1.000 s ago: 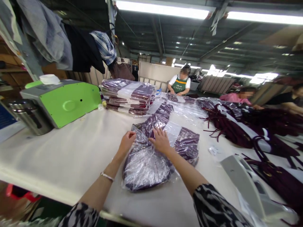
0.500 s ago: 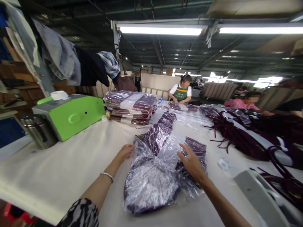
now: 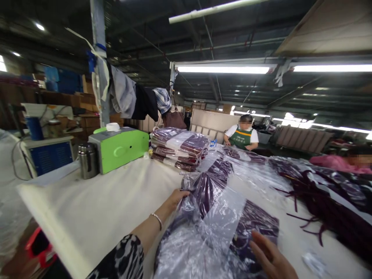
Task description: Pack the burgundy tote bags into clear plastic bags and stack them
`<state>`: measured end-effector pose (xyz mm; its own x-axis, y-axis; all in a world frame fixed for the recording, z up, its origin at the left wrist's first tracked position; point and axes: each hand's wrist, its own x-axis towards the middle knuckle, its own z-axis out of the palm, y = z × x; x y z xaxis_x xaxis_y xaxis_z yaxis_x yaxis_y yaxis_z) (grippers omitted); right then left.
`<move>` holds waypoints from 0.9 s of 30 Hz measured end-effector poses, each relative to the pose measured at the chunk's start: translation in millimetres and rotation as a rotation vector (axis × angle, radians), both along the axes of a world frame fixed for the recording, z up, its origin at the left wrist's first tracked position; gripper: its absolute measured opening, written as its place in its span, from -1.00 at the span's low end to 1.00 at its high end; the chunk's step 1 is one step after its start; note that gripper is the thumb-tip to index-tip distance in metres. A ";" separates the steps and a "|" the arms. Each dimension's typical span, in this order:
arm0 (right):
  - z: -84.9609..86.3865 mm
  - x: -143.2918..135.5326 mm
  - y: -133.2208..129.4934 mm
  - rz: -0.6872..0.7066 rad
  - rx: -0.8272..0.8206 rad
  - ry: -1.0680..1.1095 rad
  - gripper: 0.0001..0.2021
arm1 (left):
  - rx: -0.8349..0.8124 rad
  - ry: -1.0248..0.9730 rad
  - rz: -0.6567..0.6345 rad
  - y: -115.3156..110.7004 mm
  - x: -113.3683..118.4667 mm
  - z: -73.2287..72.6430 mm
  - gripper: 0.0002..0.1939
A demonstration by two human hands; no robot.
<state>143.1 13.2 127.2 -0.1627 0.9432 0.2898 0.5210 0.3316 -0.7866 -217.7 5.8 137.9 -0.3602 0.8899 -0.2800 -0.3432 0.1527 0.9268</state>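
Observation:
A folded dark purple garment point(image 3: 258, 223) lies in a clear plastic bag point(image 3: 192, 248) on the table in front of me. A pale strip point(image 3: 225, 215) crosses the garment under the film. My left hand point(image 3: 178, 197), with a bracelet at the wrist, is closed on the bag's far left edge, thumb and fingers pinching the plastic. Over the right part of the bag is my right hand point(image 3: 271, 254), its fingers stretched out and holding nothing. Whether those fingertips touch the film I cannot tell. The bag's near end runs out of view.
Behind the bag stands a stack of bagged garments point(image 3: 180, 145). A green machine point(image 3: 123, 151) and a steel flask point(image 3: 88, 161) are at the left. Loose dark garments point(image 3: 328, 205) with hanging ties cover the right side. A co-worker in a green apron point(image 3: 243, 137) stands across the table.
The view has swung left and tilted up, so things sit farther right and lower. My left hand still pinches the bag's edge. My right hand still has its fingers extended over the bag.

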 end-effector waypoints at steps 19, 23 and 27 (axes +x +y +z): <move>-77.5 120.9 13.5 0.199 0.925 -0.927 -0.13 | 0.194 0.714 -0.459 -84.6 -54.7 -26.1 -0.52; -62.9 125.9 36.8 0.322 0.923 -0.884 -0.24 | 0.239 1.026 -0.242 -81.9 -83.7 -52.1 -0.49; -72.4 130.0 59.7 0.414 0.923 -0.807 -0.36 | 0.357 1.547 -0.076 -61.6 -87.9 -59.3 -0.27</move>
